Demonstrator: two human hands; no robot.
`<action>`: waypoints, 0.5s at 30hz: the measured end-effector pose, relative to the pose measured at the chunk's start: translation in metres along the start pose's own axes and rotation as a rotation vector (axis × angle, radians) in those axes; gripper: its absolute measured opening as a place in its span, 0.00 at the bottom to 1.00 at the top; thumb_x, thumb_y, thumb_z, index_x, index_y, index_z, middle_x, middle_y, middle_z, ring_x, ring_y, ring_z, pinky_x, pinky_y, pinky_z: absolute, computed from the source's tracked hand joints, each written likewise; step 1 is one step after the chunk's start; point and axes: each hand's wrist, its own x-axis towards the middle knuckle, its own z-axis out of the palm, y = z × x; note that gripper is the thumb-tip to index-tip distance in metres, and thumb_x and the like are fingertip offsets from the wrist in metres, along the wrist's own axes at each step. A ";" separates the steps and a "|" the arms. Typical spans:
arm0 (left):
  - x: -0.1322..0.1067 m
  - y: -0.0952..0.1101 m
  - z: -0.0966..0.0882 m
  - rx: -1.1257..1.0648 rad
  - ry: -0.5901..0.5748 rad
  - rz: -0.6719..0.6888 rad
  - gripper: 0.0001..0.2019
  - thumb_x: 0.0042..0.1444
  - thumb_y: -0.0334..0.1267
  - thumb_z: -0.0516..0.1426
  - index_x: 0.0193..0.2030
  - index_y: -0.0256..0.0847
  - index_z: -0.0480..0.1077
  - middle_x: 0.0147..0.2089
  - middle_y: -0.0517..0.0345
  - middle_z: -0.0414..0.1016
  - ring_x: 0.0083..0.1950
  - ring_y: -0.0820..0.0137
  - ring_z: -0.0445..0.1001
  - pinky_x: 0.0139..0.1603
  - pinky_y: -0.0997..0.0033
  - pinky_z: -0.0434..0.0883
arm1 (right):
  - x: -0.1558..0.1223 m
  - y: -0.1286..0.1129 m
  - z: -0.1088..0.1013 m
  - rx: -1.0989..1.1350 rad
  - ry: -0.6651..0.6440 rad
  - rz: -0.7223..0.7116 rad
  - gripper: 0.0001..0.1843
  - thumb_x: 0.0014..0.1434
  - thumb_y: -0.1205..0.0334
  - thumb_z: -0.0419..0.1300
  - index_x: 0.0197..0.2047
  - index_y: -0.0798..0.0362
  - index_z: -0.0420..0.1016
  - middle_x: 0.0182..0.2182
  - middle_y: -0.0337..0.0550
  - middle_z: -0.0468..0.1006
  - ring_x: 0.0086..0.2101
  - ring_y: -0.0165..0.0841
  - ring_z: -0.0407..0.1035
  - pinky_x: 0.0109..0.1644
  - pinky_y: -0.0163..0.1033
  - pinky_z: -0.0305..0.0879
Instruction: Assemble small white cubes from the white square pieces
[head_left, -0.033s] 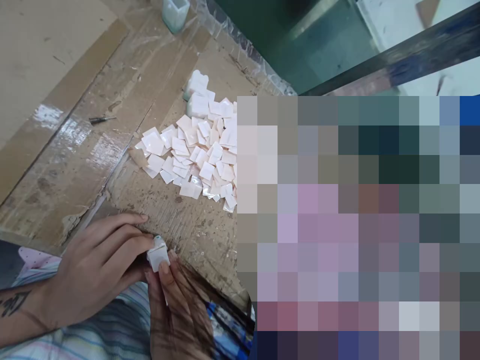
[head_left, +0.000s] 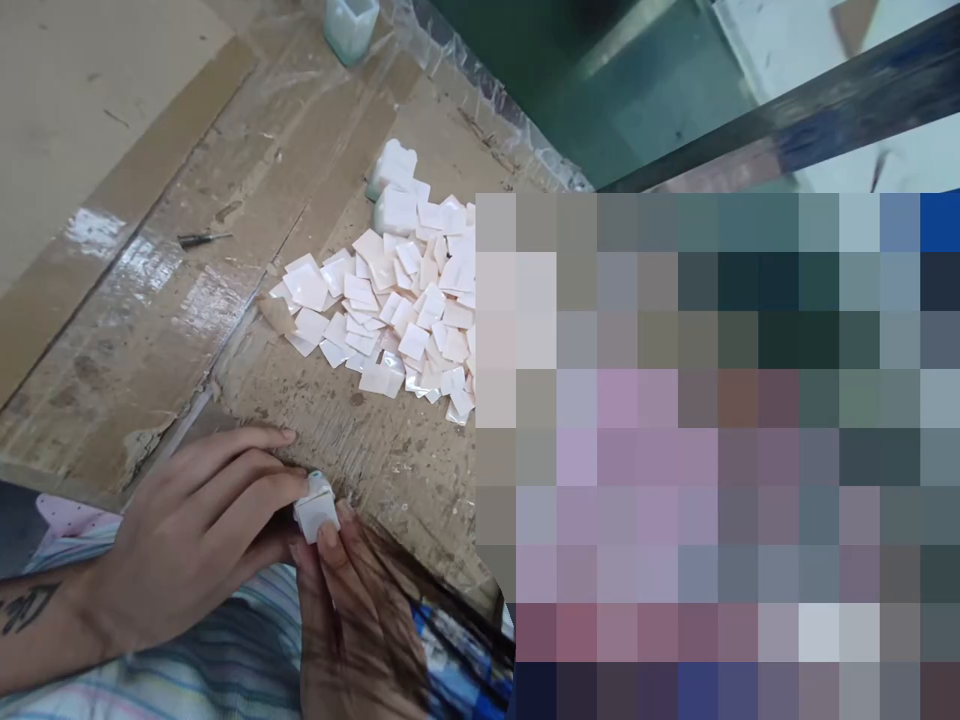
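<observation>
Between the fingertips of both hands is a small white block [head_left: 318,512], with a flat square face toward me and a trace of green at its top. My left hand [head_left: 202,510] pinches it from the left, its index finger stretched out past it. From below and the right, my right hand [head_left: 352,600] grips the same block, thumb against its front. Dark strands of hair cross in front of my right hand and partly hide it. Just beyond my hands lies a heap of thin white square pieces [head_left: 382,310], some of them shiny.
Two white blocks with greenish sides [head_left: 395,200] stand at the heap's far edge. A pale green cup-like container [head_left: 351,30] is at the back. A small dark pointed tool [head_left: 202,240] lies on the taped cardboard tabletop [head_left: 150,330]. Pixelation covers the right side.
</observation>
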 end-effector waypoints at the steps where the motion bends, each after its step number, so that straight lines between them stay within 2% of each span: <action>1: 0.001 0.000 0.000 0.006 0.005 0.002 0.12 0.70 0.44 0.49 0.44 0.43 0.69 0.42 0.62 0.74 0.54 0.67 0.69 0.56 0.67 0.65 | 0.003 -0.002 0.001 -0.003 0.024 0.018 0.07 0.65 0.66 0.59 0.41 0.60 0.77 0.35 0.45 0.83 0.42 0.28 0.78 0.54 0.25 0.70; 4: 0.003 0.001 0.000 0.034 0.012 0.039 0.10 0.70 0.42 0.49 0.45 0.42 0.69 0.42 0.61 0.74 0.55 0.66 0.69 0.56 0.66 0.65 | 0.009 -0.007 0.002 0.001 0.049 0.062 0.08 0.65 0.64 0.59 0.41 0.58 0.78 0.35 0.44 0.83 0.40 0.28 0.78 0.51 0.25 0.72; 7: 0.003 -0.002 -0.001 0.063 -0.034 0.062 0.08 0.70 0.39 0.50 0.46 0.40 0.69 0.44 0.58 0.74 0.56 0.65 0.68 0.57 0.64 0.65 | 0.009 -0.007 0.003 0.040 0.074 0.106 0.07 0.64 0.63 0.60 0.42 0.56 0.79 0.34 0.43 0.83 0.38 0.29 0.79 0.47 0.26 0.75; 10: -0.004 -0.009 -0.004 0.054 -0.058 0.104 0.08 0.68 0.37 0.52 0.50 0.41 0.69 0.46 0.58 0.73 0.58 0.65 0.68 0.58 0.65 0.66 | 0.002 -0.007 0.005 0.066 0.073 0.123 0.11 0.62 0.65 0.62 0.48 0.55 0.78 0.37 0.43 0.83 0.40 0.33 0.79 0.47 0.29 0.77; 13: -0.014 -0.015 -0.008 -0.039 -0.113 0.209 0.15 0.67 0.31 0.51 0.58 0.46 0.66 0.55 0.59 0.72 0.63 0.66 0.64 0.62 0.66 0.66 | -0.007 -0.007 0.007 0.078 0.066 0.153 0.15 0.61 0.66 0.63 0.51 0.52 0.77 0.40 0.42 0.83 0.41 0.36 0.79 0.45 0.34 0.79; 15: -0.020 -0.016 -0.011 -0.077 -0.190 0.205 0.19 0.67 0.27 0.48 0.61 0.49 0.63 0.63 0.63 0.66 0.67 0.69 0.60 0.67 0.68 0.62 | -0.010 -0.006 0.006 0.067 0.082 0.165 0.13 0.61 0.68 0.62 0.49 0.52 0.78 0.40 0.42 0.83 0.41 0.36 0.79 0.44 0.35 0.79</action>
